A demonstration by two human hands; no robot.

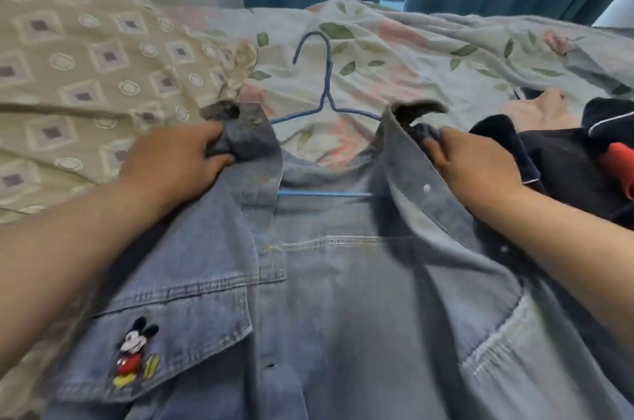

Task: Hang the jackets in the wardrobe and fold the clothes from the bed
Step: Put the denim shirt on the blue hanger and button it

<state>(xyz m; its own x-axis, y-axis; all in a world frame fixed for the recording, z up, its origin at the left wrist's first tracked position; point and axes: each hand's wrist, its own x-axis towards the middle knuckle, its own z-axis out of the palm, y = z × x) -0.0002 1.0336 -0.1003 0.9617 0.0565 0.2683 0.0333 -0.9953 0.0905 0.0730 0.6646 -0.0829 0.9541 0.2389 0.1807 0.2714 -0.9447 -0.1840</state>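
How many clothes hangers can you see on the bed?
1. A blue wire hanger lies on the floral sheet, its arms tucked inside the denim jacket, hook sticking out past the collar. More could be hidden under the clothes.

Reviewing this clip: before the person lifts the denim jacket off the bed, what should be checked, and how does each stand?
1. Blue hanger inside denim jacket, arms under collar: ok.
2. Left hand grips collar's left side: ok.
3. Right hand grips collar's right side: ok.
4. Hook uncovered on floral sheet: ok.
5. Front fastened: open at neck, not ok.
6. Dark clothes clear of right shoulder: cannot tell.
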